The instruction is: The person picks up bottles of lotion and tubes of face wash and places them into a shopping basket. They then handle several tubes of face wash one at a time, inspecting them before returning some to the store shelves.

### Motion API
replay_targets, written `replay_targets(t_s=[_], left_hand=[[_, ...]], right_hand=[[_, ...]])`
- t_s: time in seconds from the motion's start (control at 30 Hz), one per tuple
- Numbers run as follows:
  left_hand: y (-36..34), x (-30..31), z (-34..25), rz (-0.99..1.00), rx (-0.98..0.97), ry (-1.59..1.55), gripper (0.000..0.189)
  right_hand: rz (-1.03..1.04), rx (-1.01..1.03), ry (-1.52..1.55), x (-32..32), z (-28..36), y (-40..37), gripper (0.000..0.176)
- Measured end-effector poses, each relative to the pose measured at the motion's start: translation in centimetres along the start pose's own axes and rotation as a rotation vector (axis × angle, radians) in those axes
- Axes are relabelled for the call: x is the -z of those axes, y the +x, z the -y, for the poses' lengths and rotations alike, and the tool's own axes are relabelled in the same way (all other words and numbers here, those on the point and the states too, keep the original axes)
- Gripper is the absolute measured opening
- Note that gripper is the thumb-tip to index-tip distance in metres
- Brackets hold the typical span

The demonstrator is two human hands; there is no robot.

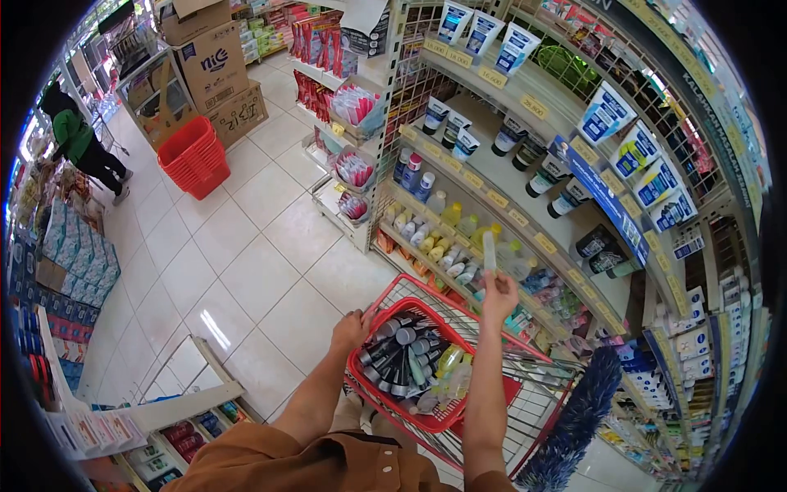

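My right hand (498, 297) reaches over the cart to the lower shelf, its fingers closed on a slim, whitish translucent bottle (489, 251) held upright. Small bottles with yellow, white and clear contents (443, 238) stand in rows just behind it. My left hand (352, 330) is closed on the near-left edge of the shopping cart (537, 418), beside the basket rim. Inside the cart sits a red basket (354, 379). It holds many dark tubes and bottles with grey caps (402, 357) and several yellowish clear bottles (449, 373).
A blue fluffy duster (578, 426) lies along the cart's right side. Shelves of face-wash tubes (607, 111) rise on the right. Stacked red baskets (194, 156) and cardboard boxes (215, 66) stand on the tiled floor (270, 209). A person in green (74, 135) is at far left.
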State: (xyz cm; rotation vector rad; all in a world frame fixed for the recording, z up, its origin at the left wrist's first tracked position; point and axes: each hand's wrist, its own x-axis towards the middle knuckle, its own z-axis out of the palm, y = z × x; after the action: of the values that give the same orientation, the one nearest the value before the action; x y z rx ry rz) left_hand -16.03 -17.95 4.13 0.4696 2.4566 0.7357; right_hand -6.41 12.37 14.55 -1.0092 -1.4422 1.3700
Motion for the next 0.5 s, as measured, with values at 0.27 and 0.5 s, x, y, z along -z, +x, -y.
replay_targets(t_s=[0.27,0.5], left_hand=[[2.8,-0.6,0.3,0.079,-0.105,-0.154,0.053],[4.8,-0.1,-0.5,0.1,-0.125,-0.171,0.048]], right_hand=[[0.087,0.357,-0.653,-7.1,-1.5,7.6,0.029],[0.189,0.672,-1.03,-10.8,-3.0,12.1,0.029]])
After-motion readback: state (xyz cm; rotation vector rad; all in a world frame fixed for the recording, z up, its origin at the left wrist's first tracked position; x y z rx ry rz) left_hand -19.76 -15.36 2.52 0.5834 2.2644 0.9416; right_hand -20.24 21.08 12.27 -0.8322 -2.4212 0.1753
